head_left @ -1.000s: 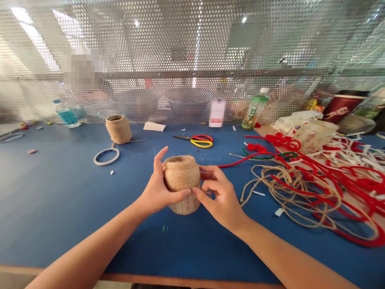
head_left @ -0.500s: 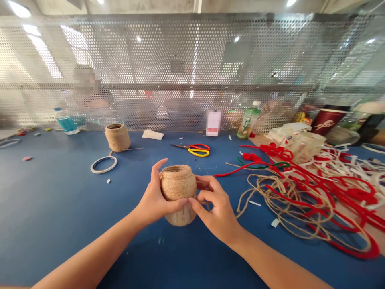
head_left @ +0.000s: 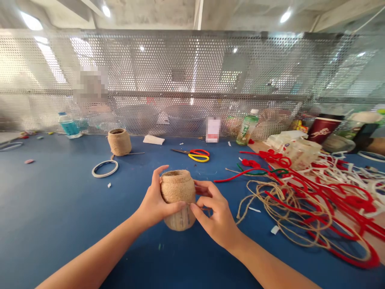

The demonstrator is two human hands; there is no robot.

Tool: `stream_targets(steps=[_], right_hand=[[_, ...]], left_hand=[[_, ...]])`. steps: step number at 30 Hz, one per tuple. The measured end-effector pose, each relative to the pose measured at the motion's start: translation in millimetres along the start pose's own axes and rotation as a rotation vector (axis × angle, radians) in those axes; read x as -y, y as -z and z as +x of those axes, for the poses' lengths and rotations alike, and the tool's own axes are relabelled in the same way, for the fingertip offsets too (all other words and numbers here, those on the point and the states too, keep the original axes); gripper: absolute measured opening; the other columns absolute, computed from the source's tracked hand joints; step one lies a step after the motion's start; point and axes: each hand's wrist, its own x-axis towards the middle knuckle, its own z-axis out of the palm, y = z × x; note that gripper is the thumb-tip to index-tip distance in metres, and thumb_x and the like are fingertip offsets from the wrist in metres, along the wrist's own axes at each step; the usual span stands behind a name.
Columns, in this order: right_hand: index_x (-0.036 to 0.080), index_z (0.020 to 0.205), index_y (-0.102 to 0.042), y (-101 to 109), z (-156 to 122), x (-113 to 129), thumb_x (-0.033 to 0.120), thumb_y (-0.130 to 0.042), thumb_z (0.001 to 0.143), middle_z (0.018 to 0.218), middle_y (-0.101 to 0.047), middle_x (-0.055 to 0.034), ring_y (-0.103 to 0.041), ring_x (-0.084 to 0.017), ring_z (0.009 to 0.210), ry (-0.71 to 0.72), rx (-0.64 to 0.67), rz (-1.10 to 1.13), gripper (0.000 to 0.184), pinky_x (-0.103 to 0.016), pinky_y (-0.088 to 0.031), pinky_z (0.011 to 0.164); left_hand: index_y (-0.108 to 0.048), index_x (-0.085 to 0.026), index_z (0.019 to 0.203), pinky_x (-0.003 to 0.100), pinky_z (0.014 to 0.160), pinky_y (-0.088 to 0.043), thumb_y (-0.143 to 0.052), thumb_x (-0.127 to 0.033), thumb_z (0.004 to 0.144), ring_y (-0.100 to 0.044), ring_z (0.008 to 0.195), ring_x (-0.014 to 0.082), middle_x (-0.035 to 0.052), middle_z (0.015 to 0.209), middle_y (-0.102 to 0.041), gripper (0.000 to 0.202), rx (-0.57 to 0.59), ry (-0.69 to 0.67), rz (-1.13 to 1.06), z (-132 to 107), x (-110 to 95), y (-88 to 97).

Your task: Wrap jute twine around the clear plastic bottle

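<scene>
A jar (head_left: pixel 178 188) stands between my hands, its neck and upper half wound with tan twine and its lower part uncovered. My left hand (head_left: pixel 156 200) is closed around its left side, the thumb across the front. At the jar's right side, my right hand (head_left: pixel 215 210) pinches the twine (head_left: pixel 206 208) close to the lowest wrap; its fingers partly hide the strand. Loose twine (head_left: pixel 281 204) lies in tangled loops to the right. Beyond the jar rest scissors (head_left: pixel 198 155) with one red and one yellow handle.
Farther left stand a twine-covered jar (head_left: pixel 119 142) and a roll of white tape (head_left: pixel 105 168). Red pipe cleaners (head_left: pixel 345 188) and white scraps crowd the right. Two bottles, a blue one (head_left: pixel 69 126) and a green one (head_left: pixel 247 127), stand before the perforated metal screen (head_left: pixel 192 68).
The whole view has shifted, so the table's contents sit slightly lower. My hands keep the same hold on the jar, with my right fingertips barely moved.
</scene>
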Motion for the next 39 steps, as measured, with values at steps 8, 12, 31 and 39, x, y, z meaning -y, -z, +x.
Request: stream_targets(steps=[8, 12, 31, 39], right_hand=[[0.015, 0.055, -0.053, 0.0, 0.3, 2.0, 0.017, -0.053, 0.079, 0.111, -0.052, -0.0089, -0.057, -0.020, 0.100, 0.020, 0.000, -0.015, 0.025, -0.039, -0.050, 0.086], [0.015, 0.054, -0.053, -0.5, -0.1, 1.6, 0.017, -0.053, 0.079, 0.111, -0.052, -0.0087, -0.057, -0.020, 0.099, 0.019, -0.003, -0.024, 0.025, -0.039, -0.050, 0.086], [0.015, 0.053, -0.050, -0.3, 1.4, 2.4, 0.019, -0.055, 0.078, 0.105, -0.052, -0.0096, -0.059, -0.019, 0.094, -0.041, -0.014, 0.011, 0.026, -0.037, -0.053, 0.080], [0.014, 0.052, -0.050, -1.4, 1.5, 1.3, 0.020, -0.056, 0.077, 0.105, -0.052, -0.0091, -0.059, -0.019, 0.092, -0.056, -0.025, 0.017, 0.027, -0.035, -0.053, 0.077]], left_hand=[[-0.024, -0.022, 0.125, 0.040, 0.082, -0.046, -0.071, -0.033, 0.057, -0.056, 0.088, 0.0223, 0.0062, 0.098, -0.055, 0.084, -0.009, -0.029, 0.028, 0.3, 0.6, -1.0], [-0.023, -0.022, 0.126, 0.041, 0.083, -0.045, -0.071, -0.032, 0.057, -0.056, 0.089, 0.0227, 0.0069, 0.100, -0.056, 0.085, -0.005, -0.038, 0.024, 0.0, 0.2, -1.1], [-0.017, -0.023, 0.125, 0.040, 0.085, -0.043, -0.071, -0.030, 0.057, -0.054, 0.094, 0.0225, 0.0058, 0.102, -0.049, 0.087, 0.025, -0.020, -0.007, -2.8, -2.7, -0.5], [-0.026, -0.023, 0.115, 0.042, 0.085, -0.042, -0.073, -0.030, 0.053, -0.052, 0.095, 0.0231, 0.0039, 0.099, -0.047, 0.079, -0.074, 0.014, 0.037, -4.7, -10.1, -6.4]])
